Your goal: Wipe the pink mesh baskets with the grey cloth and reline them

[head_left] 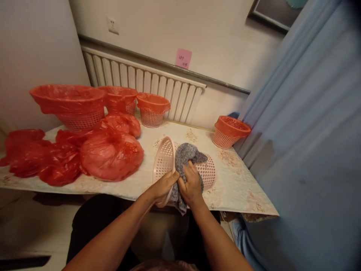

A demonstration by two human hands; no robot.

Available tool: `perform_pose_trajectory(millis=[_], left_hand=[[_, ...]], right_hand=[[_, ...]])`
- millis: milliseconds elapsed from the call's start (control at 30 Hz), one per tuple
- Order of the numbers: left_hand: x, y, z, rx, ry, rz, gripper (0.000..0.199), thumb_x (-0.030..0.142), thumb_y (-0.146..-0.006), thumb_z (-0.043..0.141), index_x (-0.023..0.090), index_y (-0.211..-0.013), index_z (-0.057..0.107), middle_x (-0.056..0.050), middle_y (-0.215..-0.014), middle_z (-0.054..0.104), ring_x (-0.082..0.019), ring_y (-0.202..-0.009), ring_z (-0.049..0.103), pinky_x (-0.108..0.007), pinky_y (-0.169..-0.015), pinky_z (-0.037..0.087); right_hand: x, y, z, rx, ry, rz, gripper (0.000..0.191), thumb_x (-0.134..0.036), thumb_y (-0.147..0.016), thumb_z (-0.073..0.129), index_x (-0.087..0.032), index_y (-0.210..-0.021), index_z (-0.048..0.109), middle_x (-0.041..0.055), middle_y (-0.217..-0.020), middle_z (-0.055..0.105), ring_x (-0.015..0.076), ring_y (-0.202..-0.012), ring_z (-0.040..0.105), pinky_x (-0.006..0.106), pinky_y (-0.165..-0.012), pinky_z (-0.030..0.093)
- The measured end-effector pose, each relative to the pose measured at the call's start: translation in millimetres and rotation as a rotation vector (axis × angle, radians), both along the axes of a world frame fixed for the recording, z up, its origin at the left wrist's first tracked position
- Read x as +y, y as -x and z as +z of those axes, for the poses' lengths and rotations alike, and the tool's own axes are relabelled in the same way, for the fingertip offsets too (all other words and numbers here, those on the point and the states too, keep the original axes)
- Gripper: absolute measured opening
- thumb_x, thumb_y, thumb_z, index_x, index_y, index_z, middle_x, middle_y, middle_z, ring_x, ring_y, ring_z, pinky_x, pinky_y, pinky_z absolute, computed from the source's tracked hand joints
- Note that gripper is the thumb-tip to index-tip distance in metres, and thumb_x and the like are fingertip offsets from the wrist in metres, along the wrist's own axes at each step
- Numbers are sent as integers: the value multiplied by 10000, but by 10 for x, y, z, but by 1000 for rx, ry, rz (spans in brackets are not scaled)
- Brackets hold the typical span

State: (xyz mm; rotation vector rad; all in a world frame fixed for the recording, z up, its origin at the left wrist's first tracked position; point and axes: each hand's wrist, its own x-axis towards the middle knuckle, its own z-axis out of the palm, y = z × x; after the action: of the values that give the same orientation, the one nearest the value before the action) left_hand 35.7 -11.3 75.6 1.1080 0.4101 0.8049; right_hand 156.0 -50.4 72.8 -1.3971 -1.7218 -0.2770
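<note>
A pink perforated basket (207,173) lies on its side near the table's front edge, its open rim facing left. My left hand (165,185) grips the rim of this basket, thumb on the outer side. Over the basket's outside hangs a grey speckled cloth (184,152), its lower end dropping past the table edge. With fingers curled, my right hand (191,184) holds the cloth against the basket wall.
Red-lined baskets (153,109) stand at the back left, before a white radiator (135,77). Filled red plastic bags (113,154) cover the table's left side. Another red-lined basket (229,131) is at the back right, beside a blue curtain (304,113).
</note>
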Motion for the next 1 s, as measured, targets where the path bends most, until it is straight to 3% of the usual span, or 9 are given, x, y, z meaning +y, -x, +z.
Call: perform_pose_trajectory(millis=[100, 167, 300, 500, 567, 667, 800, 900, 1000], left_hand=[[-20, -21, 18, 4, 21, 17, 532, 543, -772, 626, 140, -1119, 611, -67, -878, 726, -258, -979, 635, -368, -916, 457], [-41, -45, 29, -6, 53, 3, 554, 542, -772, 628, 142, -1153, 591, -78, -911, 726, -260, -982, 638, -382, -911, 462], [-94, -64, 50, -53, 109, -63, 621, 554, -762, 638, 125, -1204, 555, -128, -1006, 713, -290, -1037, 625, -429, -933, 448], [-68, -39, 11, -37, 72, -79, 637, 565, -748, 646, 118, -1195, 569, -159, -1113, 684, -315, -1136, 572, -463, -1014, 378], [-47, -34, -10, -37, 61, -84, 637, 571, -756, 633, 119, -1199, 566, -160, -1125, 678, -313, -1149, 563, -462, -1013, 380], [-29, -28, -11, -41, 58, -119, 619, 559, -784, 607, 126, -1222, 551, -158, -1118, 681, -303, -1124, 580, -459, -991, 400], [-16, -11, 13, -12, 29, -133, 596, 549, -800, 591, 133, -1225, 549, -129, -1036, 708, -275, -1014, 629, -424, -937, 440], [-5, 23, 4, 42, -14, -94, 507, 528, -798, 600, 139, -1122, 616, -88, -949, 723, -250, -955, 633, -368, -902, 458], [-12, 73, -29, 29, 1, -23, 366, 445, -771, 667, 149, -986, 672, -48, -829, 720, -228, -940, 621, -303, -888, 457]], right_hand=[[180, -161, 192, 76, 43, 25, 322, -147, -807, 425, -196, -1069, 605, 76, -1113, 619, 237, -1185, 484, 416, -1026, 362], [275, -325, 216, 132, 66, -8, 278, -158, -814, 400, -203, -986, 614, 61, -1046, 627, 213, -1084, 526, 365, -976, 386], [359, -785, 79, 190, 128, -232, 251, -229, -798, 388, -198, -904, 613, 50, -948, 633, 192, -916, 552, 294, -847, 413], [235, -1293, -233, 289, 126, -528, 304, -319, -809, 349, -160, -875, 600, 103, -884, 627, 240, -859, 554, 358, -804, 414], [156, -1250, -355, 318, 108, -582, 333, -344, -821, 335, -150, -886, 598, 124, -898, 626, 258, -881, 556, 388, -817, 419], [16, -963, -560, 310, 48, -576, 355, -333, -830, 343, -128, -978, 593, 170, -1050, 608, 289, -1047, 526, 442, -913, 399], [-173, -413, -697, 184, -59, -343, 349, -246, -844, 382, -135, -1115, 571, 156, -1172, 585, 292, -1241, 426, 516, -1013, 351], [-215, -134, -555, 44, -38, -143, 345, -204, -829, 430, -145, -1137, 576, 138, -1136, 613, 298, -1253, 428, 556, -1025, 341], [-119, -45, -255, -42, -45, -33, 361, -194, -808, 476, -144, -1150, 580, 145, -1159, 608, 309, -1261, 430, 542, -1018, 361]])
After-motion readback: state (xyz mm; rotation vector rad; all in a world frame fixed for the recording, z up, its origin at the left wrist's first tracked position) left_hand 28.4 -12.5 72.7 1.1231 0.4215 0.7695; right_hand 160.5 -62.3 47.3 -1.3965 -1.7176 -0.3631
